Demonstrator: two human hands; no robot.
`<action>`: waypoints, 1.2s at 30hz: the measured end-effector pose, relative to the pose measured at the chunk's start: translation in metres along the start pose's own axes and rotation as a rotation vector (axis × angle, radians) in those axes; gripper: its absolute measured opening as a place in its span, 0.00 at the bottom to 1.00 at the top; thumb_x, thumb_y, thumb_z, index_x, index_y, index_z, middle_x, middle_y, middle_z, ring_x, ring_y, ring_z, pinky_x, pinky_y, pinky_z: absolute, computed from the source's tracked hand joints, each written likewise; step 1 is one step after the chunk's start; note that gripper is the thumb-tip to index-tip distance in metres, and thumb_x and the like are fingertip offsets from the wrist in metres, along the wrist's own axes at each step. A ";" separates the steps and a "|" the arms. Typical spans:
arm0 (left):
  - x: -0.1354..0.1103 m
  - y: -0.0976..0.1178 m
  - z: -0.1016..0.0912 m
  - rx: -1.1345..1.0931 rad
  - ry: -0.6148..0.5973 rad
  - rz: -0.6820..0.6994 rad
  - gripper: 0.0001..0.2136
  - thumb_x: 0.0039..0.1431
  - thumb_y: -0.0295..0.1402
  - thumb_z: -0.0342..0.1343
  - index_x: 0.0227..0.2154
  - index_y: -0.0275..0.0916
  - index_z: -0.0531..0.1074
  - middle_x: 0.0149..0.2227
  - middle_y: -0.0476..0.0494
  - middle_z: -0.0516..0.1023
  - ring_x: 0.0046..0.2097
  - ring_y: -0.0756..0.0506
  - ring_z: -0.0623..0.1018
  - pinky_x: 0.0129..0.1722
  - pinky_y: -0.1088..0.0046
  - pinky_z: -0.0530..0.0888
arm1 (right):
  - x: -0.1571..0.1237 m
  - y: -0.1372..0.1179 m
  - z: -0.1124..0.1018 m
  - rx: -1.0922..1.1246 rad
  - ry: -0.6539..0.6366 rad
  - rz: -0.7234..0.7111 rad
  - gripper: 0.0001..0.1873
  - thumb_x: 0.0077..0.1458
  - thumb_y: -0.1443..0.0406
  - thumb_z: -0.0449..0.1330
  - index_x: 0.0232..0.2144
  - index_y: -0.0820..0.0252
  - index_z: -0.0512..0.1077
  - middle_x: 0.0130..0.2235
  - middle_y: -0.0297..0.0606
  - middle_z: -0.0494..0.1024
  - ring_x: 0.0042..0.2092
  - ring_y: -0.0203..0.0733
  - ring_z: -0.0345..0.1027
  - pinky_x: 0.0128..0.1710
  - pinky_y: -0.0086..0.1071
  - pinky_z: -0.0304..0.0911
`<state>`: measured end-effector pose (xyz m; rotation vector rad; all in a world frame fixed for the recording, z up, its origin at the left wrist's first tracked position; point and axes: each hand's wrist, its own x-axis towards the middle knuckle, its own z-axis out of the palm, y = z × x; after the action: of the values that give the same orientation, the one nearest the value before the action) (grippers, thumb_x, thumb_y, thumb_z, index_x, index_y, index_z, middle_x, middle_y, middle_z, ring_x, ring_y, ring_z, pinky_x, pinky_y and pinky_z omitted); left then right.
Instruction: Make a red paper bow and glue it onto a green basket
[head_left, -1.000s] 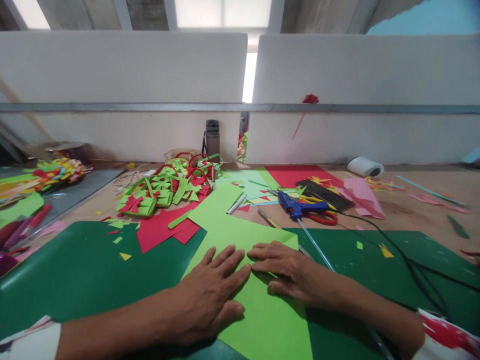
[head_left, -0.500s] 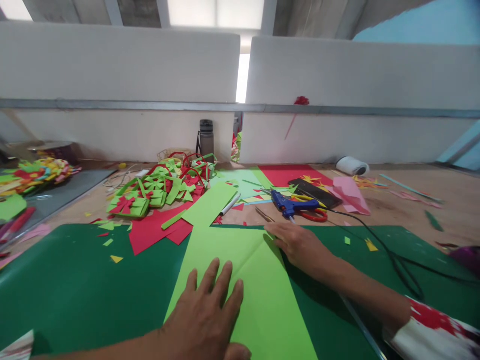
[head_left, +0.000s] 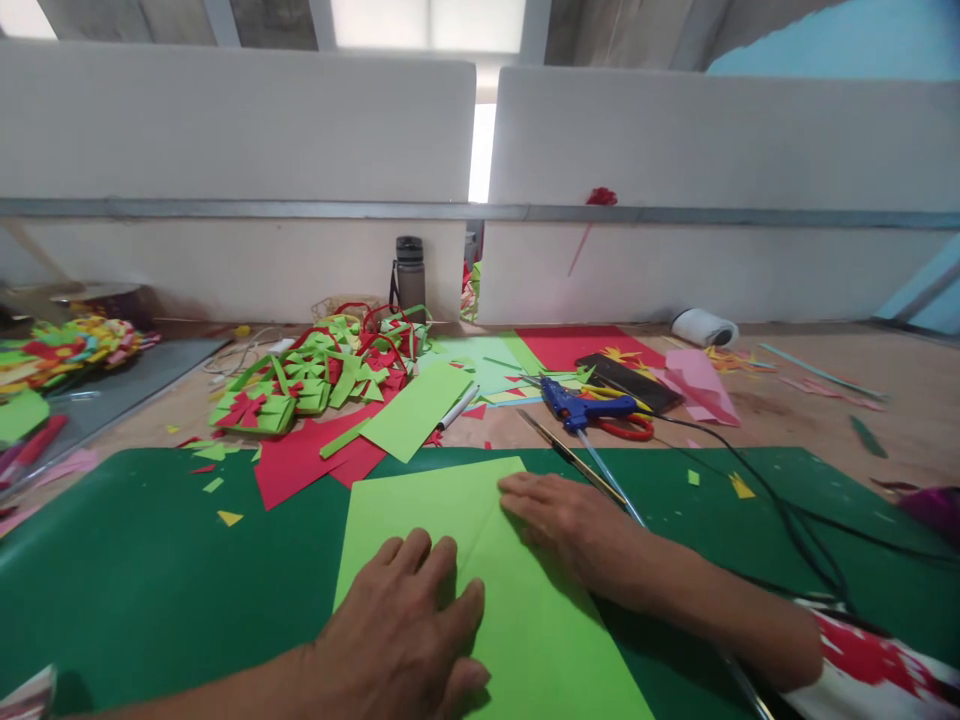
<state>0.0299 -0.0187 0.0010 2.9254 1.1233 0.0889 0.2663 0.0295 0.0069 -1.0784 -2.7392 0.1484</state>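
Observation:
A sheet of light green paper (head_left: 540, 640) lies in front of me on a dark green mat (head_left: 187, 600), with a faint diagonal crease near its top. My left hand (head_left: 409, 620) rests on the left part of the sheet, fingers bent a little and thumb apart. Along the sheet's upper right edge lies my right hand (head_left: 574, 530), its fingers stretched out over the paper. A thin rod (head_left: 615, 475) and a gold-coloured tool like tweezers or a pen (head_left: 574, 460) pass behind my right hand and forearm.
Beyond the mat are a blue glue gun (head_left: 585, 405), red-handled scissors (head_left: 626, 428), a black phone-like object (head_left: 630, 383) and a marker (head_left: 457, 408). Green and red paper bags (head_left: 322, 370) are heaped left of centre. A bottle (head_left: 409, 275) stands by the wall. A black cable (head_left: 750, 480) crosses the right side.
The green sheet has shifted down towards me, off the smaller green piece behind it. My right hand has moved left and nearer, from the corner onto the sheet's edge.

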 end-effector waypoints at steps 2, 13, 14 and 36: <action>0.002 -0.001 -0.011 -0.061 -0.046 -0.016 0.11 0.57 0.37 0.54 0.43 0.44 0.68 0.40 0.40 0.69 0.39 0.39 0.66 0.37 0.61 0.68 | 0.000 0.007 -0.001 -0.083 0.019 0.107 0.15 0.58 0.72 0.53 0.46 0.66 0.71 0.50 0.52 0.74 0.52 0.52 0.66 0.50 0.47 0.62; 0.014 -0.035 0.003 -0.392 0.170 0.079 0.10 0.65 0.29 0.44 0.36 0.39 0.71 0.33 0.45 0.67 0.34 0.47 0.66 0.33 0.72 0.62 | -0.024 0.018 -0.016 -0.312 0.015 -0.170 0.23 0.47 0.73 0.56 0.47 0.60 0.69 0.49 0.49 0.74 0.50 0.53 0.66 0.50 0.49 0.59; 0.014 -0.036 0.004 -0.392 0.179 0.086 0.09 0.65 0.28 0.45 0.36 0.39 0.71 0.33 0.45 0.68 0.34 0.47 0.66 0.33 0.72 0.62 | -0.027 0.017 -0.016 -0.313 0.048 -0.156 0.23 0.46 0.74 0.56 0.47 0.60 0.69 0.49 0.49 0.75 0.50 0.52 0.67 0.51 0.48 0.58; -0.036 -0.086 -0.035 -0.922 0.290 0.046 0.34 0.65 0.52 0.19 0.58 0.44 0.63 0.55 0.42 0.71 0.57 0.40 0.68 0.56 0.56 0.63 | -0.027 -0.013 -0.029 0.508 0.238 0.184 0.14 0.59 0.60 0.53 0.26 0.57 0.74 0.25 0.35 0.76 0.26 0.39 0.69 0.26 0.29 0.65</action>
<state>-0.0565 0.0204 0.0313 2.1299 0.7315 0.8076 0.2837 0.0023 0.0337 -1.1058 -2.2108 0.6556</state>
